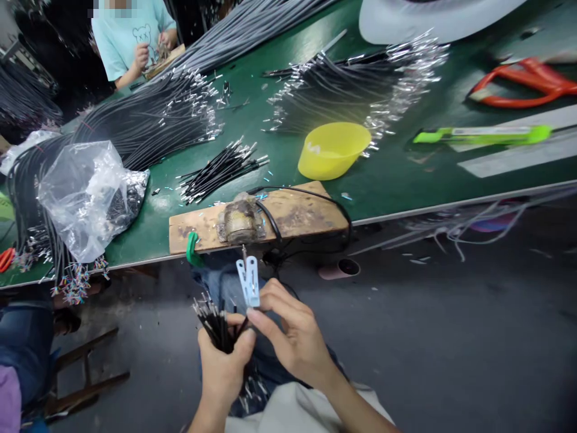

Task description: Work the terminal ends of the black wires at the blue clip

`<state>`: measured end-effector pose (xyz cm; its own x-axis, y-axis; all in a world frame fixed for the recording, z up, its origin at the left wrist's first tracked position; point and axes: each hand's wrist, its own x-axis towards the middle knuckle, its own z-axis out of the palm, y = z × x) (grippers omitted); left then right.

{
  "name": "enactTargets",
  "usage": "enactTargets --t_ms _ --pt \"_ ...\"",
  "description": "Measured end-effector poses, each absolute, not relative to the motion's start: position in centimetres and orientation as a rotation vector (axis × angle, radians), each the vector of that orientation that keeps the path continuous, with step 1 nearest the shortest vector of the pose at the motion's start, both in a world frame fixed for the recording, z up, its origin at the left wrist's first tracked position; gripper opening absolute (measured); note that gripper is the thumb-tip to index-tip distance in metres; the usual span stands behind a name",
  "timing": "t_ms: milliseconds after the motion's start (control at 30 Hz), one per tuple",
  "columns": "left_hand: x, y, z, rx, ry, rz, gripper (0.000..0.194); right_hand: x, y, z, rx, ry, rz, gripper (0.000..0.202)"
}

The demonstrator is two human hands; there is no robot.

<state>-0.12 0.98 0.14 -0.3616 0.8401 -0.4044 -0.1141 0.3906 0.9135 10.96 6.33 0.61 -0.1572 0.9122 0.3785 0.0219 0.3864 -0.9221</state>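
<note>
a bundle of short black cables with silvery metal ends (216,328) is held in the left hand (225,364), in front of the green-topped desk (392,186); that grip is closed around it. the right hand (295,337) is placed just beside, its grip nearly closed, thumb and fingers bent at the lower end of a pale blue plastic clothes-peg (253,285); whether the peg or a dark strand there is pinched cannot be told. the peg is seen at the metal tip of a rounded brown motor-like block (241,222), carried on a worn wooden board (306,210). the step in hand is judged to be one strand being presented to the peg; for the next move, careful alignment and a steady bundle would be called for.
</note>
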Motion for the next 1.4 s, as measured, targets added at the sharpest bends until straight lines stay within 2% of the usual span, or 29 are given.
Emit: enactTargets --t_ms 167,367,433,600,767,933,1000,1100,1167,1233,1400 --pt "0.3 0.6 -0.2 0.433 1.508 1.229 0.042 9.8 5.5 -0.3 -0.914 -1.238 0.977 0.017" --pt "1.0 1.2 0.9 0.427 1.416 1.168 0.045 9.7 5.8 -1.2 -0.826 -0.86 1.584 0.027" --pt "1.0 1.4 1.2 0.415 1.427 1.174 0.047 10.2 6.0 -1.4 -0.794 -0.778 1.695 0.026" --pt "0.8 1.3 1.2 0.429 1.406 1.141 0.047 11.4 6.5 -0.5 -0.788 -1.026 1.519 0.01" --pt "1.1 1.1 0.9 0.418 1.44 1.161 0.05 10.7 5.8 -0.3 -0.85 -0.985 1.503 0.023" --pt "0.9 0.9 0.2 0.487 1.524 1.194 0.04 10.2 5.1 -0.7 -0.966 -1.132 0.96 0.016" --pt "0.5 1.0 0.2 0.621 1.507 1.207 0.035 10.7 5.4 -0.7 -0.926 -1.157 1.122 0.019" --pt "-0.4 1.5 0.9 0.817 1.473 1.241 0.025 11.7 6.6 -0.7 -0.756 -1.074 1.764 0.032" --pt "-0.7 2.0 1.7 0.893 1.48 1.255 0.014 12.3 7.8 -0.5 -0.667 -1.003 2.072 0.038" --pt "-0.8 2.3 2.3 0.949 1.508 1.281 0.009 12.7 9.0 0.0 -0.704 -0.944 2.149 0.039" --pt "-0.6 2.3 3.2 0.951 1.552 1.378 0.017 11.8 11.6 1.9 -0.832 -0.854 1.905 0.046"
